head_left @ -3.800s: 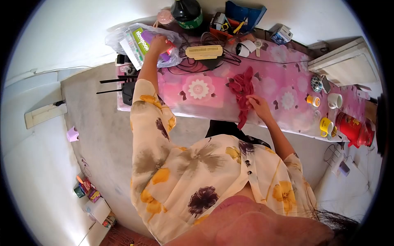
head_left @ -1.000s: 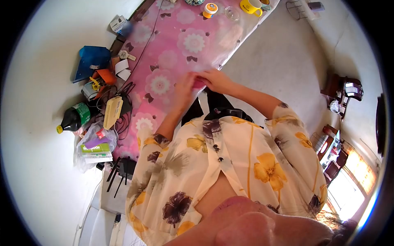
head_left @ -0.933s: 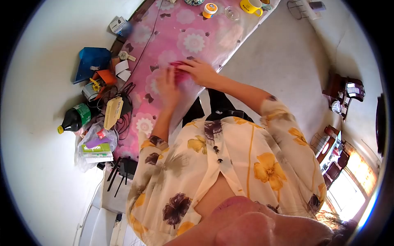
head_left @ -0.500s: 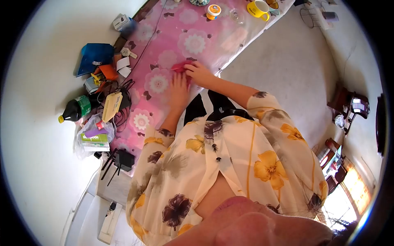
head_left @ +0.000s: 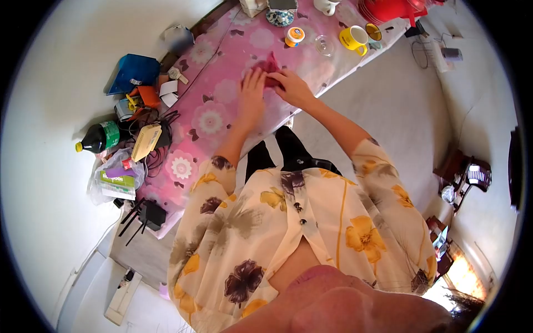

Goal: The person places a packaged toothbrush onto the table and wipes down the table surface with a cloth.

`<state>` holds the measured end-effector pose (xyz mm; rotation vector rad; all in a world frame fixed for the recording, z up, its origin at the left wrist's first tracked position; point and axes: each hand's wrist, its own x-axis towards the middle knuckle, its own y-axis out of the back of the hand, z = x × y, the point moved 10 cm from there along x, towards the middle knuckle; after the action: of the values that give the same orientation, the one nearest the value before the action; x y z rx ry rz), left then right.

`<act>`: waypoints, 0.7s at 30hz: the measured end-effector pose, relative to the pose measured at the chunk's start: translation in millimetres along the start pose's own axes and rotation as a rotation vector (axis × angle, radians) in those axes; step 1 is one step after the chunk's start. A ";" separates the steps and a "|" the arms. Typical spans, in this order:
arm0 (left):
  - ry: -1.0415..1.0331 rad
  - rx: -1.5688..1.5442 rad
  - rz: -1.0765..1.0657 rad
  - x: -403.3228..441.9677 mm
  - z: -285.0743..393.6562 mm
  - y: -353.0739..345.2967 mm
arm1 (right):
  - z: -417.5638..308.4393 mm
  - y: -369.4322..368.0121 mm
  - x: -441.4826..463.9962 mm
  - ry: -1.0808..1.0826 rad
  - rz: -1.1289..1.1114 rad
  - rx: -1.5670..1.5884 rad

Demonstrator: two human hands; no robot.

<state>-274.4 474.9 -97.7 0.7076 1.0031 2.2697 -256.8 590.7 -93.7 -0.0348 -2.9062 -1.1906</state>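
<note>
A crumpled dark pink cloth (head_left: 271, 64) lies on the flowered pink table cover, partly hidden under my fingers. My left hand (head_left: 254, 91) rests over its left side, fingers stretched out and flat. From the right, my right hand (head_left: 291, 89) pinches the cloth's near edge between thumb and fingers. Just beyond the hands stands a small white and orange tub (head_left: 295, 36). To its right are a clear glass lid or dish (head_left: 324, 45) and a yellow mug (head_left: 353, 39).
Along the wall lie a blue folder (head_left: 133, 74), a dark bottle (head_left: 100, 137), cables, a plastic bag (head_left: 114, 180) and a black router (head_left: 151, 215). Farther back are a patterned pot (head_left: 280, 18), a white cup (head_left: 326, 5) and a red container (head_left: 388, 10). The table's edge (head_left: 333, 80) runs diagonally right.
Both hands have moved forward across the table and slightly right, bringing the cloth along. The view has shifted, so more things at the table's far end show.
</note>
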 end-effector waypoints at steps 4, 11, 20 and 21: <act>0.115 0.308 -0.152 -16.6 -43.1 -39.5 | 20.1 -52.9 16.3 0.163 0.056 -0.302; 0.051 0.263 -0.364 -85.7 11.5 -91.4 | 49.4 -57.1 -73.1 0.192 -0.146 -0.176; 0.092 -0.523 -0.228 -68.6 59.1 -76.1 | 52.7 -8.1 -101.1 -0.156 -0.509 0.088; 0.228 -0.383 -0.244 -47.1 49.9 -51.8 | 55.0 0.2 -76.6 -0.131 -0.386 0.153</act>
<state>-194.5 497.1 -120.2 0.1588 0.6762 2.2630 -179.7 627.9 -133.4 0.4866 -3.2096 -1.0288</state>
